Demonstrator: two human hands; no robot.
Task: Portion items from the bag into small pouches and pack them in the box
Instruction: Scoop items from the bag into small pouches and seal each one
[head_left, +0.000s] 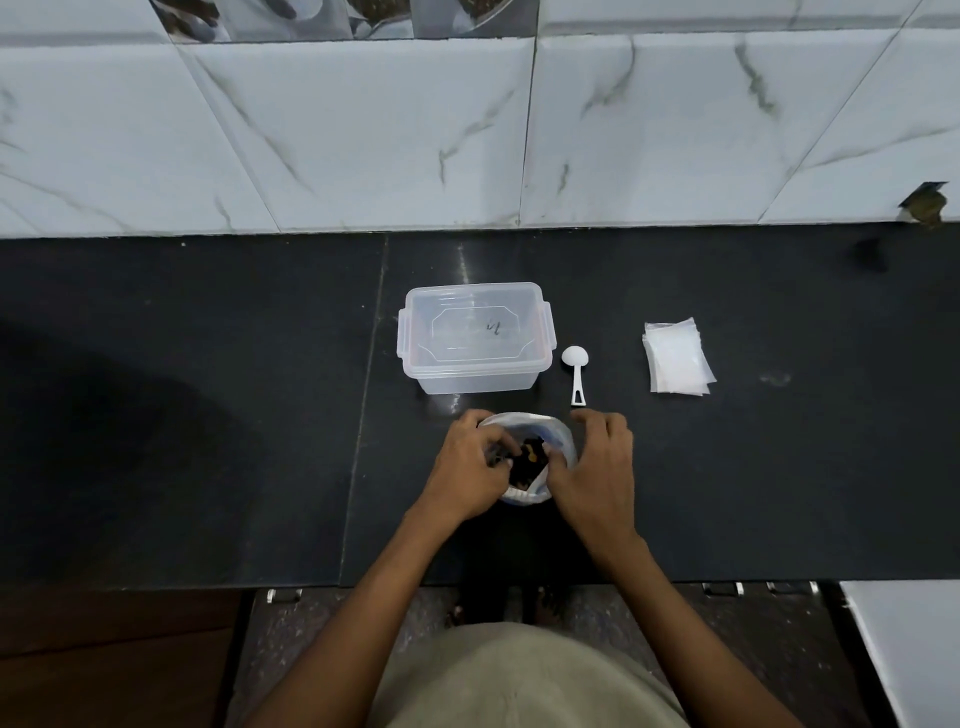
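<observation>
Head view: both hands grip the mouth of the clear plastic bag (530, 457) of dark items — left hand (470, 467), right hand (592, 470). The white plastic scoop (575, 371) lies just beyond the bag, handle toward the right hand, nearer it; lidded clear plastic box (472, 338) stands beyond-left.

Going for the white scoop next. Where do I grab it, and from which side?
Judging by how it lies, pinch the scoop by its narrow handle, which points toward you. Come from the near side with the right hand, closest to it. The round bowl lies at the far end, beside the lidded box.
</observation>
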